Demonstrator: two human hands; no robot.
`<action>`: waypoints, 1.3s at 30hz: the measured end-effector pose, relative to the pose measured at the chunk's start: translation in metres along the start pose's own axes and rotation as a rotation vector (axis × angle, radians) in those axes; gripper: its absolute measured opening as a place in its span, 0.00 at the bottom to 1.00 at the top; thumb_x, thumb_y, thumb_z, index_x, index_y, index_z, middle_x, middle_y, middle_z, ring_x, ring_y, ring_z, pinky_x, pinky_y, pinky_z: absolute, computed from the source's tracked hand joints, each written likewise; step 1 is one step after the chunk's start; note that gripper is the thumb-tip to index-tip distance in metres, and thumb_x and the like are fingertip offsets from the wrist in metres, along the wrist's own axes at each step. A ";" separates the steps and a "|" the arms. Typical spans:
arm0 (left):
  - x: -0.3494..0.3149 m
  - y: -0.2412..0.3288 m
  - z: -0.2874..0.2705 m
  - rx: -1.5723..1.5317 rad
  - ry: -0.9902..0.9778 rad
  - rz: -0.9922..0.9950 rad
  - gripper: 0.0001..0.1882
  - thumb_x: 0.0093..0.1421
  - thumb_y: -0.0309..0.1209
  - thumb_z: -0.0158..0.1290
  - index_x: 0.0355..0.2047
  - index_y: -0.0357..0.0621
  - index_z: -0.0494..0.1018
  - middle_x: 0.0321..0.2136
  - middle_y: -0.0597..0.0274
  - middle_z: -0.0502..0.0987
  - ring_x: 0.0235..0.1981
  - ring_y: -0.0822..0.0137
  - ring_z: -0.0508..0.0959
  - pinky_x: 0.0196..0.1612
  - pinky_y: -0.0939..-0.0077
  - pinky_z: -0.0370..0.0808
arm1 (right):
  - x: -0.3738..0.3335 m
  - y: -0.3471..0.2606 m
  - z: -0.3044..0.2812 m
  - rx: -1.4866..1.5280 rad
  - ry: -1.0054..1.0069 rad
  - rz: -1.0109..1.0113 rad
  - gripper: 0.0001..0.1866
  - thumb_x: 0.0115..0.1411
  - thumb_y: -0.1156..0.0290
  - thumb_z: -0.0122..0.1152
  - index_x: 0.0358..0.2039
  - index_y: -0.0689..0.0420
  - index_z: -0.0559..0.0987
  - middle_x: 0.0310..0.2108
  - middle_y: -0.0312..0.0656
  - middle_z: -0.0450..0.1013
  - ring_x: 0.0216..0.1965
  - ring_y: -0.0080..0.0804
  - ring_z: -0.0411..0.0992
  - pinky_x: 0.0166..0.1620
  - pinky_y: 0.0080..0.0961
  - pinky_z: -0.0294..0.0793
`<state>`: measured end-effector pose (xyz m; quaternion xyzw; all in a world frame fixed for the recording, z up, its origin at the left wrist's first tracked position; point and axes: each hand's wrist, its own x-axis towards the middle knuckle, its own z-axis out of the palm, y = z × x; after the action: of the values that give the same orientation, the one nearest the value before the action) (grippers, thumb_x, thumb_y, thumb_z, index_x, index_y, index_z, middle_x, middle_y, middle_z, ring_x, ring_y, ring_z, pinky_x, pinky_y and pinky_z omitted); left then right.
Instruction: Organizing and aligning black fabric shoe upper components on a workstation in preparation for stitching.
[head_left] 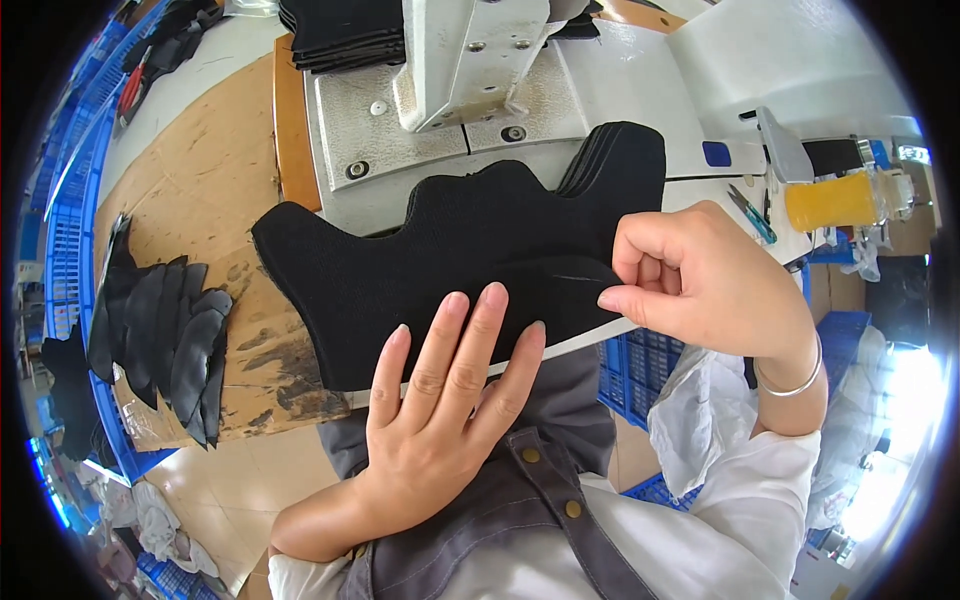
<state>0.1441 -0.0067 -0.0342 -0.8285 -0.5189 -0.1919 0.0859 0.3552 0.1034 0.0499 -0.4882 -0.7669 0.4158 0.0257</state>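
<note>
A stack of black cut fabric pieces (pixel 470 215) with a wavy outline lies in front of me, at the table's near edge. My left hand (pixel 440 390) rests on its near edge, fingers spread and flat. At the right side my right hand (pixel 690 275) pinches the tip of a curved black fabric piece (pixel 545 280) between thumb and forefinger. A thin pale line, perhaps a thread, runs along that piece toward the pinch. What lies between the fingertips is mostly hidden.
A white sewing machine (pixel 470 60) stands behind the stack, with more black pieces (pixel 345 35) beside it. Black curved pieces (pixel 170 340) lie on cardboard (pixel 230 150) at left. Teal-handled snips (pixel 752 215) and a yellow thread spool (pixel 830 203) sit at right.
</note>
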 end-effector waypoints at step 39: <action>0.038 -0.006 -0.009 -0.052 -0.132 -0.089 0.44 0.47 0.40 0.62 0.60 0.27 0.59 0.63 0.39 0.57 0.65 0.47 0.58 0.64 0.53 0.56 | -0.029 0.055 0.069 -0.405 1.009 -0.553 0.20 0.49 0.76 0.64 0.45 0.60 0.76 0.42 0.44 0.73 0.39 0.39 0.73 0.42 0.32 0.74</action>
<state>0.1517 0.0245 -0.0106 -0.8174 -0.5548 -0.1539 0.0212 0.3799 0.0486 -0.0208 -0.4028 -0.8224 -0.0430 0.3996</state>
